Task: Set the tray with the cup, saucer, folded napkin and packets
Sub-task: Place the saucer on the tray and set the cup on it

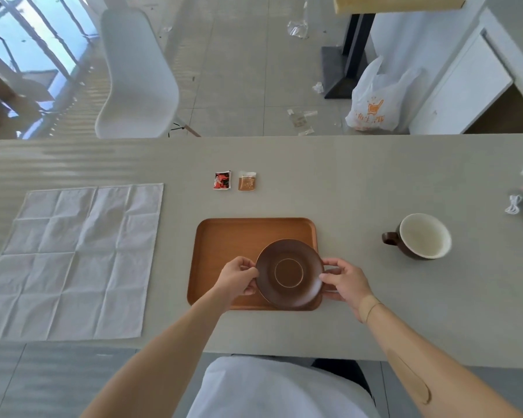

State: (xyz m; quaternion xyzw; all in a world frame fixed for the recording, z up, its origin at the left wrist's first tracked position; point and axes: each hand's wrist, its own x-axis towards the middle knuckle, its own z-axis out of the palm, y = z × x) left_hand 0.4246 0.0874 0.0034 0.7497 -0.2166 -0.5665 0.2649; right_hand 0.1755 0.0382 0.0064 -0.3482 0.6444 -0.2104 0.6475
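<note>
Both hands pinch the brown saucer [290, 273] by opposite rims, left hand [237, 277] and right hand [346, 282], holding it over the near right corner of the wooden tray [224, 236]. The cup [421, 235] sits well off to the right, handle pointing left, so the right hand is the nearer one. The napkin [73, 260] lies unfolded far left; two packets [234, 180] wait beyond the tray, their print too small to read.

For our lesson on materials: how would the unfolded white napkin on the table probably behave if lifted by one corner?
The napkin would likely go floppy and drape, since it lies flat as a thin sheet with creases. It probably feels light. It should not roll or tip, though it may slide on the smooth table.
</note>
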